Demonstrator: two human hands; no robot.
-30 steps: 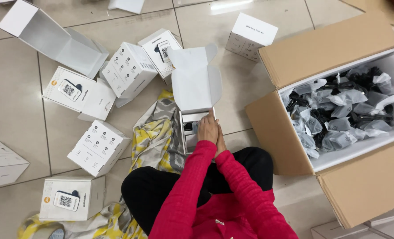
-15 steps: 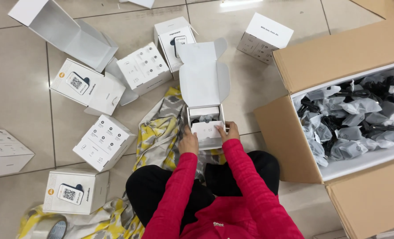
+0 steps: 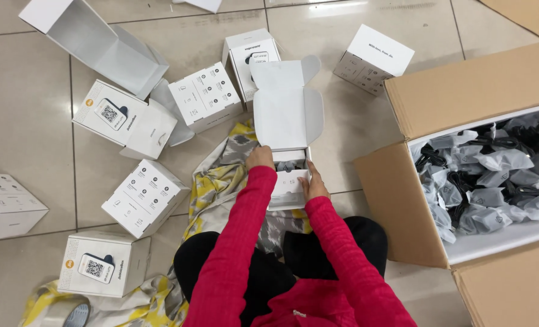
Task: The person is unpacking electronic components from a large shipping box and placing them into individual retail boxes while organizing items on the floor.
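We see a tiled floor (image 3: 33,121) strewn with white boxes, and at the right a big cardboard carton (image 3: 463,97) filled with grey plastic bags (image 3: 493,181) of dark parts. A yellow and grey cloth (image 3: 221,181) lies under the seated person's legs. In front of the knees rests a small white box (image 3: 287,175), its lid (image 3: 284,109) flipped up and away, something grey showing inside. The left hand (image 3: 260,158) grips the box's left edge with curled fingers. The right hand (image 3: 313,184) holds its right side, fingers pressed flat along the wall.
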